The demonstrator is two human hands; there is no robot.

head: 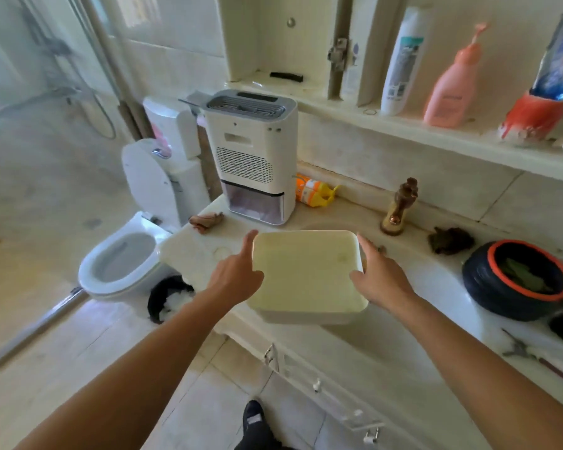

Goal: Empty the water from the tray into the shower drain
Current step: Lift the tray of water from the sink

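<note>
A cream rectangular tray (306,274) with murky water in it is held level over the front edge of the vanity counter (436,287). My left hand (238,274) grips its left side, index finger along the rim. Its right side is gripped by my right hand (379,277). The glass-walled shower area (30,125) lies at the far left, with a hose and fittings on the wall; no drain is visible.
A white dehumidifier (254,157) stands on the counter behind the tray, a brass faucet (398,206) to its right. A toilet (127,254) with raised lid sits left. A black and orange tyre-shaped pot (517,280) is right. Bottles line the shelf.
</note>
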